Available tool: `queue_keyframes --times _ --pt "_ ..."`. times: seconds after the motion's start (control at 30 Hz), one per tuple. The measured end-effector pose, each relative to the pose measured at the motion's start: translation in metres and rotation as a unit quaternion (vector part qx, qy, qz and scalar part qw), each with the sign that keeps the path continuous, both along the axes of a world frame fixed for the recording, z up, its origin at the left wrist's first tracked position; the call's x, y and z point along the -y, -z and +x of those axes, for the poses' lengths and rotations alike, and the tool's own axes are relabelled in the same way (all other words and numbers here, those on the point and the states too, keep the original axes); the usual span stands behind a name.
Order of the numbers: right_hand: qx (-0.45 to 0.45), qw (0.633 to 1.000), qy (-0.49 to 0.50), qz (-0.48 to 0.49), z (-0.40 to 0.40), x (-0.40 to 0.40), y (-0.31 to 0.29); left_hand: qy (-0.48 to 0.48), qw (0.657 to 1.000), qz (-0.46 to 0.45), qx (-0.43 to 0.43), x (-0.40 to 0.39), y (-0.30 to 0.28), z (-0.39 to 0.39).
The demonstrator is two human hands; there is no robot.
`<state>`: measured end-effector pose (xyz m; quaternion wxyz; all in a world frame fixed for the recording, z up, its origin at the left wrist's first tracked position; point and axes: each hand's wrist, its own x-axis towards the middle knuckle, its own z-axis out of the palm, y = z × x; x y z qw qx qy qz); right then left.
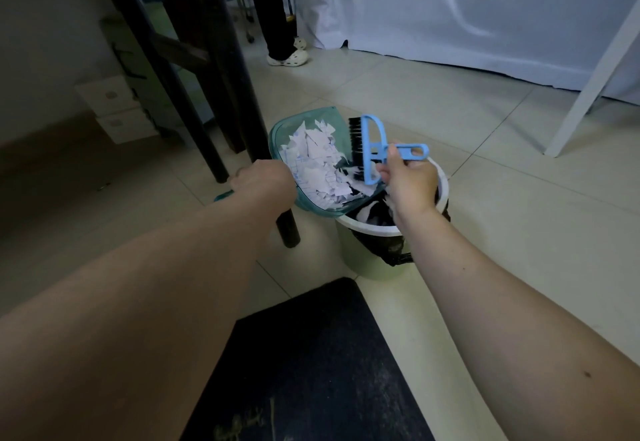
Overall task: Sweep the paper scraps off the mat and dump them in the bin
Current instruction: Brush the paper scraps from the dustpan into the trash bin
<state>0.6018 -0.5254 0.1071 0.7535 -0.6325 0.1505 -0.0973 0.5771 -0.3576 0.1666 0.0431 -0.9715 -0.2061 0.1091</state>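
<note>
Pale floor tiles (485,198) fill the room, and on them, right of centre, stands the bin (360,250), a light round tub with a black liner. Tilted over its far left rim is a clear teal dustpan (282,136) heaped with white paper scraps (315,160), its low edge pointing into the bin. The left hand (261,181) is curled round the dustpan's handle at the pan's left side, its grip holding the pan up. The right hand (408,181), above the bin's opening, pinches the handle of a small blue brush (375,148); the black bristles touch the scraps at the pan's right edge. Near the bottom of the view lies the dark mat (311,364), just beside the bin. Black desk legs (207,94) rise at the left, touching the floor close to the left hand. Farther off hangs a white cloth (450,8), with a person's white shoe (289,56) beside it.
</note>
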Motion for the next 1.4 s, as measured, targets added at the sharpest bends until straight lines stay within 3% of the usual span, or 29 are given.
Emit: queue_keyframes --times 0.13,0.37,0.5,0.63,0.77,1.0,1.23,1.4 --pt "-0.029 0.998 -0.047 -0.019 -0.003 -0.015 0.011 0.001 1.000 -0.004 -0.010 0.000 0.000 0.002" --pt "-0.052 0.993 0.007 -0.104 0.001 -0.001 0.014 0.002 1.000 0.008 0.001 -0.002 0.000 0.005" --pt "0.000 0.998 0.044 -0.055 0.002 0.002 0.004 -0.001 1.000 0.004 0.005 -0.002 0.001 0.009" --pt "0.033 0.999 0.020 -0.024 0.001 -0.010 -0.004 0.001 1.000 0.001 0.004 0.002 0.002 0.011" --pt "0.000 0.997 -0.035 -0.066 0.001 -0.022 0.005 0.007 1.000 0.001 0.002 0.004 0.002 0.012" --pt "-0.051 0.990 0.015 -0.132 0.004 -0.002 0.020 0.022 1.000 0.008 0.014 0.001 0.003 0.012" --pt "-0.009 0.993 0.102 -0.056 0.003 0.009 0.009 0.022 1.000 0.008 0.019 -0.001 0.002 0.014" --pt "0.008 0.999 0.033 -0.032 0.002 -0.011 0.000 0.028 0.999 0.005 0.022 0.002 0.000 0.015"
